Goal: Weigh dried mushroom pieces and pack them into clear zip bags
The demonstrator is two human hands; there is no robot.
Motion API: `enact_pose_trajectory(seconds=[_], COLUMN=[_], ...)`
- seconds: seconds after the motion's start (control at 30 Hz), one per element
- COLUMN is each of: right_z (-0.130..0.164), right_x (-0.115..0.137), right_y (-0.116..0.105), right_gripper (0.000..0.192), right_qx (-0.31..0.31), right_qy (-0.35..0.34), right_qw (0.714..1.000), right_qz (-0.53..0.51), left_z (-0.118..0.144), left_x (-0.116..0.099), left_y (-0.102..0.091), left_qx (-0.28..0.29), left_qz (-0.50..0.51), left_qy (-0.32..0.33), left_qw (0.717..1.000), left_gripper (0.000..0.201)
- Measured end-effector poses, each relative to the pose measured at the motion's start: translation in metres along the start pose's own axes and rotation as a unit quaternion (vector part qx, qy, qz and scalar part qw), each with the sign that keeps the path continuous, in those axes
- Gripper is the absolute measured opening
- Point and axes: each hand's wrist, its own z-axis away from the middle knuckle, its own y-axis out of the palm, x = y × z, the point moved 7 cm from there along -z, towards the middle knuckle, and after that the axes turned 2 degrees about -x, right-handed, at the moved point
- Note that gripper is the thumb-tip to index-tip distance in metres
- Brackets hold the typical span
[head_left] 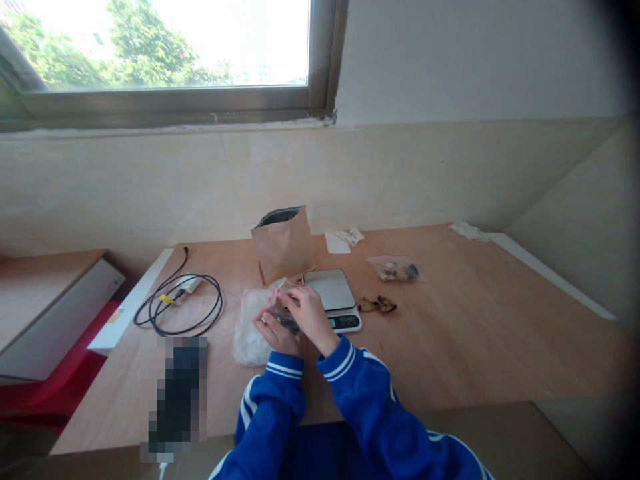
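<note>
Left hand (276, 331) curled around a small clear bag (289, 323), right hand (309, 312) pinching near its top, fingers nearly closed, bag left of the scale (330, 289), paper bag (283, 248) behind on the desk (460, 333)

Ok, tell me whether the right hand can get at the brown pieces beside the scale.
Probably yes: nothing covers the brown pieces, and only the low scale lies between. But the right hand is busy at a plastic bag, so it would likely need freeing first.
</note>
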Motion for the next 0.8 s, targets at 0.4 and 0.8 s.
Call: enact_pose_trajectory(seconds=[0.4,0.8], right_z=[0.063,0.076], right_x=[-0.010,-0.011], right_y=[-0.045,-0.065], right_gripper=[0.053,0.048], right_qx=[-0.080,-0.033], right_qy=[0.049,0.070], right_qw=[0.994,0.975], right_qz=[-0.063,-0.206], left_z=[0.033,0.058], left_x=[-0.033,-0.043], left_y=[0.004,0.016], left_qx=[-0.077,0.182], left_qz=[0.088,-0.030], left_qy=[-0.127,-0.079], left_qw=[0.985,0.980], left_gripper=[0.025,0.044])
